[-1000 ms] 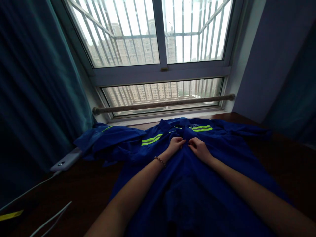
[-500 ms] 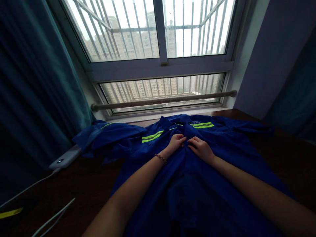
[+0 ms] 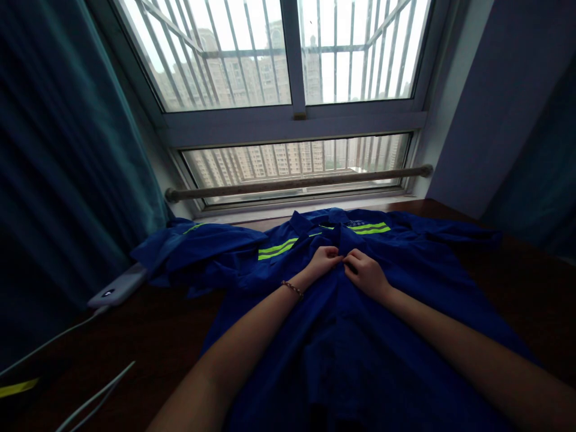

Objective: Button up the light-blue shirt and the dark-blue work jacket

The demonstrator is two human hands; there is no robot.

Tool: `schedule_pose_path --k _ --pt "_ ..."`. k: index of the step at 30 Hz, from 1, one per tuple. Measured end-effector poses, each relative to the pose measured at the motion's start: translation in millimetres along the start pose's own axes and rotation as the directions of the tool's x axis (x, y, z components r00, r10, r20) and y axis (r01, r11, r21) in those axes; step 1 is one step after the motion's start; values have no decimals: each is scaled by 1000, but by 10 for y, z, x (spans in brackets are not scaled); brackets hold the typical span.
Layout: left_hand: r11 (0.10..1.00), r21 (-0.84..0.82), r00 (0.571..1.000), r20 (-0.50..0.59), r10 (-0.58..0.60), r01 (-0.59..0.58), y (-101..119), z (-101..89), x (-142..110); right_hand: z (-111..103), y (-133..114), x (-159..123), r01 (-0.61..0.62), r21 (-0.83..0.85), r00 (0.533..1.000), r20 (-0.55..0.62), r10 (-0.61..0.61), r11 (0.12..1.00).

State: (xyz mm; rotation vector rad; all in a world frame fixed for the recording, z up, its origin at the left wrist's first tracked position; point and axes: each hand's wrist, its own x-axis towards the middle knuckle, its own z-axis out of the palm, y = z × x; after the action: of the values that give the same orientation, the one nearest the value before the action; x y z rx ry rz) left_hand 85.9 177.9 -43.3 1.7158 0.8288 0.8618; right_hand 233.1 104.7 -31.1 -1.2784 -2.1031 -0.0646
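A blue work jacket (image 3: pixel 405 282) with yellow-green reflective stripes lies spread out, its collar toward the window. My left hand (image 3: pixel 324 261), with a beaded bracelet (image 3: pixel 293 288) at the wrist, pinches the front edge of the jacket below the collar. Close beside it, my right hand (image 3: pixel 365 273) has its thumb and fingers curled together on the same front opening. The fingertips of both hands nearly meet there. Whether a button or another fastener sits between them is too small and dark to tell.
The jacket rests on a dark wooden surface (image 3: pixel 162 336). A white device (image 3: pixel 117 287) with a cable lies by the left sleeve, and another white cable (image 3: pixel 101 393) is nearer me. A blue curtain (image 3: pixel 81 156) hangs left; a rail (image 3: pixel 297 183) crosses the window.
Both hands have shifted slightly toward me along the jacket's front. Their fingertips are closer together, and the right fingers are more curled. The jacket lies almost the same.
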Motion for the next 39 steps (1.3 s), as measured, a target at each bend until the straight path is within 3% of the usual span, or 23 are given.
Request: schedule_pose_path --k 7,12,15,23,33,39 --pt "986 158 997 -30 66 -60 16 27 -26 8 -3 8 18 -68 1000 7 -17 998" --pt "888 420 972 -51 230 -188 45 73 -94 15 4 -1 -59 -70 998 3 59 996" --pt "862 468 971 -35 237 -194 69 76 -119 17 38 3 -89 -6 996 6 89 996" --pt "924 367 978 -134 163 -104 131 54 -112 56 120 24 -25 184 999 -28 31 983" --pt "938 317 963 -178 204 -140 138 64 -132 42 125 53 -43 201 999 13 41 979" --pt "957 256 964 -191 187 -135 141 82 -127 41 121 45 -108 188 994 10 108 976"
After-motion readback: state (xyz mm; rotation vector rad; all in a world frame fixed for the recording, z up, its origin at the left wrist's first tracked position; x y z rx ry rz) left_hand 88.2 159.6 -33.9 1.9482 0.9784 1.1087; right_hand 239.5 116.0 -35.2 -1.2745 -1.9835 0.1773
